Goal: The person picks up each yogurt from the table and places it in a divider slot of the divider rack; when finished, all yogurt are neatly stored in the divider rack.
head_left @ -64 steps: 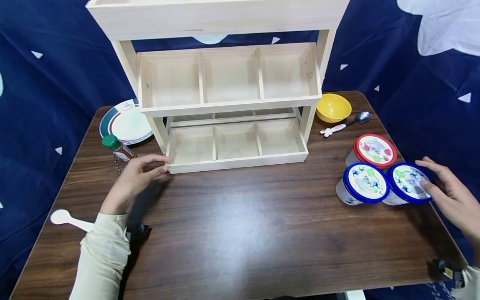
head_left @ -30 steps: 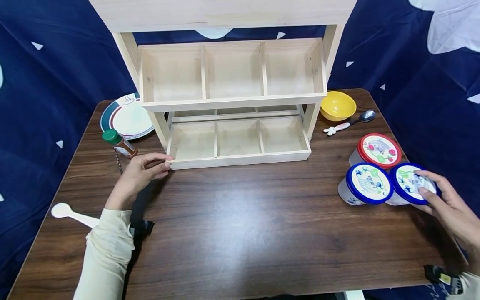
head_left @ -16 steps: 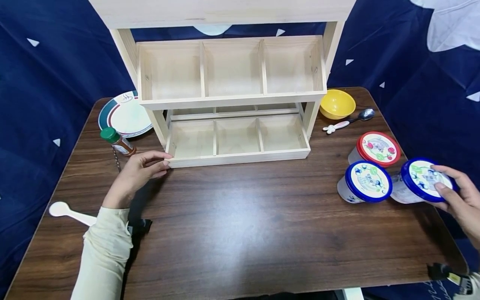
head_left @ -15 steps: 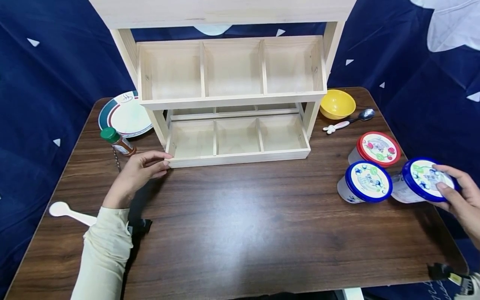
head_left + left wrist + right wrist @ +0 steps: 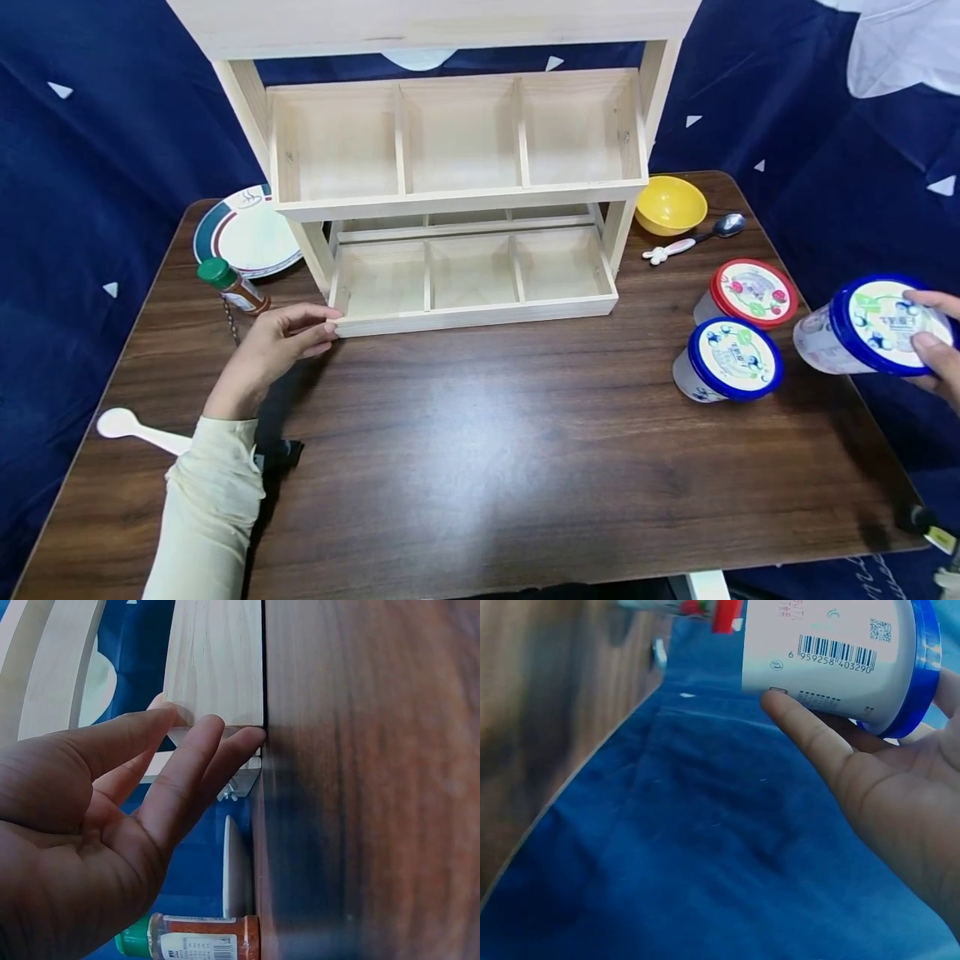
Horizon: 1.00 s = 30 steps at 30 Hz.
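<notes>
My left hand (image 5: 266,354) touches the front left corner of the wooden rack's low tray (image 5: 480,318) with its fingertips. In the left wrist view the fingers (image 5: 184,776) lie fairly straight against that tray's end. Held up at the table's right edge is a white tub with a blue lid (image 5: 892,321). My right hand (image 5: 941,354), partly out of the head view, grips this tub by its lid end, tilting it. A barcode shows on the tub's side (image 5: 810,652) in the right wrist view. Nearby stand another blue-lidded tub (image 5: 731,362) and a red-lidded tub (image 5: 753,292).
The rack's upper tray (image 5: 457,200) has three compartments. At right lie a yellow bowl (image 5: 671,204) and a spoon with a rabbit handle (image 5: 693,240). At left are plates (image 5: 255,242), a green-capped spice bottle (image 5: 234,287) and a white spoon (image 5: 142,429). Dark cloth hangs around the table.
My right hand has taken hold of the right-hand blue-lidded tub, lifted it and moved it right, away from the other two. My left hand stays at the tray corner.
</notes>
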Each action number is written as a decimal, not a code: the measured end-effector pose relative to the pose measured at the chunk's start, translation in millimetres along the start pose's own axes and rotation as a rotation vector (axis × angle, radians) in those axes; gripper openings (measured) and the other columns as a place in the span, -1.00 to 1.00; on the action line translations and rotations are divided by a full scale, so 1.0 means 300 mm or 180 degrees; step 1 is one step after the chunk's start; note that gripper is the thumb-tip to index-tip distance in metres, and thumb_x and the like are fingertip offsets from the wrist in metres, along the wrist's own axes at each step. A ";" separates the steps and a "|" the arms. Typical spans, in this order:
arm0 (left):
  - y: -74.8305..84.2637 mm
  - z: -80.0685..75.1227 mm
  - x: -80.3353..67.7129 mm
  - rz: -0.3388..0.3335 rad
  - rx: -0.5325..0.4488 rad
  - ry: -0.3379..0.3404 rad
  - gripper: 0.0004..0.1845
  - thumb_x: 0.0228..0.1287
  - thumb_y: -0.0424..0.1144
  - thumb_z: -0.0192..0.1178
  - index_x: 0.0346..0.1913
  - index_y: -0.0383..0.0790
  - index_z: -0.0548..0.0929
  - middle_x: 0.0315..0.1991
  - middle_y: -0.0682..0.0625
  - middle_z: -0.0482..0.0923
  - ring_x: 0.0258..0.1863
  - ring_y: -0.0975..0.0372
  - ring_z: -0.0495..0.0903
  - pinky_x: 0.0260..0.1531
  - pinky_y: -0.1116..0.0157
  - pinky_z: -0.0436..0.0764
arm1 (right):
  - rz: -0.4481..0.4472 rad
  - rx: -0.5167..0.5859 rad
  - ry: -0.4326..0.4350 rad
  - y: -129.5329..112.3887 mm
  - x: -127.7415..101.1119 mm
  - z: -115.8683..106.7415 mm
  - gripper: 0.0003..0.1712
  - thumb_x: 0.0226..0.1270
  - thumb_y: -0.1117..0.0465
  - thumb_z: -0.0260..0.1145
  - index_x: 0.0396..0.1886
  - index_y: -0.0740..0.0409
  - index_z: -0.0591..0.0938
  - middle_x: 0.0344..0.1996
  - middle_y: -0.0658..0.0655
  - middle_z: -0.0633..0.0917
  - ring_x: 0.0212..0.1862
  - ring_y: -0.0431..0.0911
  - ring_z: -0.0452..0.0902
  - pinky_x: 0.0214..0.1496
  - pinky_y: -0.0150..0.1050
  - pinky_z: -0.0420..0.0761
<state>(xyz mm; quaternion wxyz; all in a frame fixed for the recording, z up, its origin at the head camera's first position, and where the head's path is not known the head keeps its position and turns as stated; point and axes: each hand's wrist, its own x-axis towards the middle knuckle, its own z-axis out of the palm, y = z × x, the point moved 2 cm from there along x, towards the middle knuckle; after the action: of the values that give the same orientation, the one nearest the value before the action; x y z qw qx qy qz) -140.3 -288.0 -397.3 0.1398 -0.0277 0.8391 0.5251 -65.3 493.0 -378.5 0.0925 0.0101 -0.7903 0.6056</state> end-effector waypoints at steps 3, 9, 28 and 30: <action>-0.004 -0.002 0.000 -0.0001 0.0039 0.0004 -0.62 0.67 -0.41 0.17 0.41 -0.48 0.58 0.20 -0.24 0.61 -0.08 0.47 0.70 0.01 0.38 0.78 | -0.0061 0.0017 -0.0008 -0.034 0.027 0.005 -0.32 0.70 0.53 -0.04 0.59 -0.09 0.49 0.13 -0.08 0.44 -0.15 -0.40 0.59 -0.28 -0.63 0.68; -0.004 -0.005 -0.001 0.0032 0.0073 0.0004 -0.62 0.67 -0.40 0.17 0.41 -0.47 0.58 0.23 -0.32 0.59 -0.08 0.46 0.70 0.00 0.38 0.78 | -0.0223 0.0415 -0.0046 -0.030 0.062 0.033 -0.37 0.66 0.54 -0.01 0.60 0.11 0.47 0.17 0.04 0.45 -0.12 -0.33 0.65 -0.25 -0.55 0.74; -0.001 -0.001 -0.003 0.0106 0.0024 -0.0013 -0.65 0.68 -0.40 0.16 0.37 -0.49 0.60 0.21 -0.22 0.58 -0.06 0.46 0.69 0.03 0.38 0.78 | -0.0373 0.0945 -0.0216 -0.235 0.087 0.282 -0.47 0.71 0.52 -0.04 0.51 0.15 0.50 0.23 0.10 0.43 -0.01 -0.27 0.67 -0.06 -0.56 0.72; -0.003 -0.002 -0.005 0.0098 0.0025 -0.0010 -0.64 0.68 -0.40 0.16 0.38 -0.49 0.60 0.22 -0.22 0.58 -0.05 0.46 0.68 0.03 0.39 0.77 | -0.0334 0.0897 -0.0282 -0.241 0.094 0.297 -0.47 0.72 0.51 -0.04 0.53 0.13 0.48 0.23 0.09 0.43 -0.02 -0.28 0.67 -0.05 -0.57 0.71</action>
<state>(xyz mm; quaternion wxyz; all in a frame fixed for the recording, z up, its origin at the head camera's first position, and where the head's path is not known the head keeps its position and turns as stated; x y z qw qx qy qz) -138.7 -289.2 -397.5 0.1330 -0.0134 0.8413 0.5238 -95.7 390.9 -327.1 0.0867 0.0910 -0.6992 0.7038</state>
